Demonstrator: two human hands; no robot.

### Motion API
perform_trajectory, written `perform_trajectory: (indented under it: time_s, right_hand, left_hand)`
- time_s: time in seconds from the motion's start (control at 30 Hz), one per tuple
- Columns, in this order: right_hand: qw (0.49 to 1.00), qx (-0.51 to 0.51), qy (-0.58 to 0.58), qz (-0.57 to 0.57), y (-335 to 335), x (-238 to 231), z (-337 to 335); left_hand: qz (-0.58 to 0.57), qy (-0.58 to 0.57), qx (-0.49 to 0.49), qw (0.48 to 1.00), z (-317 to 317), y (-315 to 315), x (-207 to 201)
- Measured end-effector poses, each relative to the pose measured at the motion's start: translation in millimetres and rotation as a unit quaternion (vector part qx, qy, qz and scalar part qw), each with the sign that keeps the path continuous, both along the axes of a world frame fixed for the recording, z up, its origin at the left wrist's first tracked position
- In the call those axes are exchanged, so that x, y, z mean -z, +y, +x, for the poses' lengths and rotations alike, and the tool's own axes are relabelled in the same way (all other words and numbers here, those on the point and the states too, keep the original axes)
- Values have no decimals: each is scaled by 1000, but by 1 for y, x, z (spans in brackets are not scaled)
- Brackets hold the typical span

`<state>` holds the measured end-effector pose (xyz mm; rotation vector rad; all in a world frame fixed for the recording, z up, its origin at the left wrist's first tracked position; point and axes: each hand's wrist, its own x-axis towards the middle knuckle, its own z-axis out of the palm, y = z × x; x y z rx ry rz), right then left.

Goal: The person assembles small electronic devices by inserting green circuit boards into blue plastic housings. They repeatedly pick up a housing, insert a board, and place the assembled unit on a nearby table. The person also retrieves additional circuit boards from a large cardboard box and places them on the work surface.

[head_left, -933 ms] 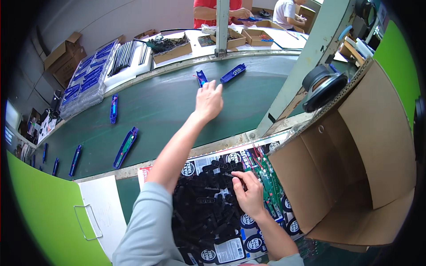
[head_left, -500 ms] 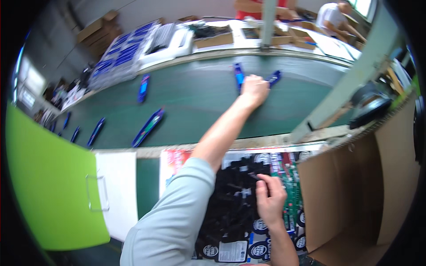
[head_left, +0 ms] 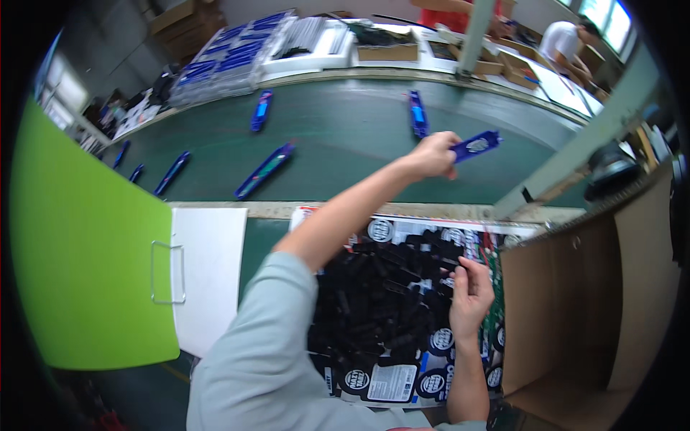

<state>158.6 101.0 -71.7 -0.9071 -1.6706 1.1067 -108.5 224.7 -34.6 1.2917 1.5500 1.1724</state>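
Observation:
Over the green belt (head_left: 345, 122), my left hand (head_left: 435, 154) is closed on one end of a long blue plastic housing (head_left: 477, 146), which points up to the right and has a pale oval on its face. Just beyond that hand another blue housing (head_left: 418, 115) lies on the belt. My right hand (head_left: 472, 294) is pinched above a heap of small black parts (head_left: 381, 294). Something small and dark seems to be at its fingertips, too small to make out. Printed sheets with round black-and-white marks lie under the heap.
More blue housings (head_left: 264, 169) lie along the belt's left part. On the right stand an open cardboard box (head_left: 560, 309) and a slanting pale post (head_left: 575, 136). Green circuit boards (head_left: 496, 269) lie beside the heap. A green panel (head_left: 93, 258) fills the left; a person (head_left: 568, 47) works far right.
My left hand has picked the blue housing up off the belt and turned it slightly. My right hand stays pinched by the black parts. The whole view has shifted.

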Motion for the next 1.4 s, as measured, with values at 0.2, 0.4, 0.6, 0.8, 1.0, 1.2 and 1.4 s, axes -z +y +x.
perform_trajectory:
  time_s: [0.2, 0.4, 0.6, 0.8, 1.0, 1.2, 1.4]
  right_hand:
    - [997, -12, 53, -53, 0, -10, 6]
    - [995, 6, 94, -41, -1, -42, 11]
    - [994, 9, 111, -12, -10, -83, 8]
    - [957, 60, -126, 252, -9, -109, -4]
    - [903, 110, -245, 335, -14, -110, -6]
    - [923, 139, -252, 254, -12, -114, -2]
    - [990, -30, -95, 104, 17, -105, 21]
  left_hand:
    - [23, -258, 37, 965, 22, -125, -30]
    - [18, -273, 85, 958, 54, -174, -29]
    - [24, -201, 90, 975, 76, -196, -26]
    - [41, -141, 68, 987, 92, -205, -24]
    - [45, -31, 16, 998, 99, -209, -32]
    - [186, 149, -58, 969, 105, -211, -30]
    - [187, 124, -42, 973, 101, -211, -26]
